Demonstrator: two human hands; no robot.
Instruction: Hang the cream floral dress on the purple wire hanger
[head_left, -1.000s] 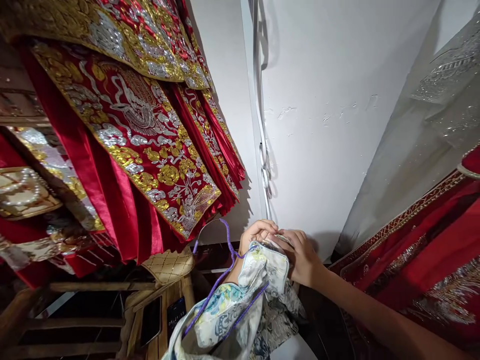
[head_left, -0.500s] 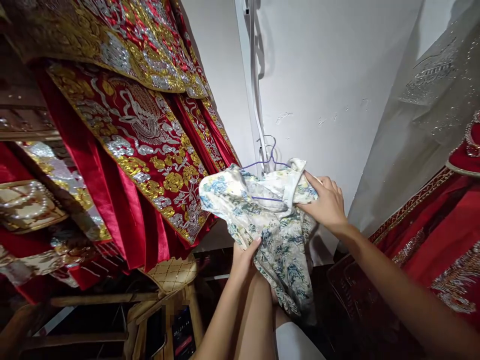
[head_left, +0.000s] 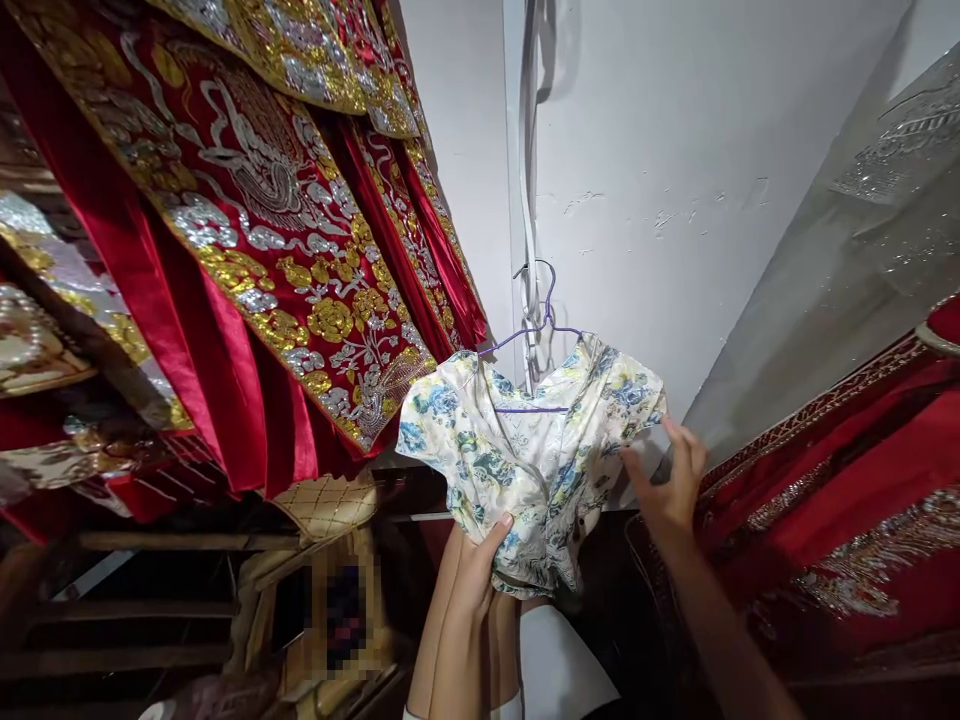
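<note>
A white dress with blue and yellow flowers (head_left: pixel 536 450) hangs on a purple wire hanger (head_left: pixel 541 318), hooked onto a metal fitting on the white wall. My left hand (head_left: pixel 480 565) is closed on the dress's lower hem, thumb on the front. My right hand (head_left: pixel 671 480) is beside the dress's right sleeve, fingers apart and holding nothing, just off the fabric.
Red garments with gold and silver embroidery (head_left: pixel 262 220) hang close on the left. More red embroidered cloth (head_left: pixel 840 480) and a silvery sheer fabric (head_left: pixel 862 230) are on the right. A woven stool and wooden frame (head_left: pixel 322 560) stand below left.
The dress went from bunched low in both hands to hanging spread on the wall hook. My right hand let go of the collar and dropped to the right; my left hand kept the hem.
</note>
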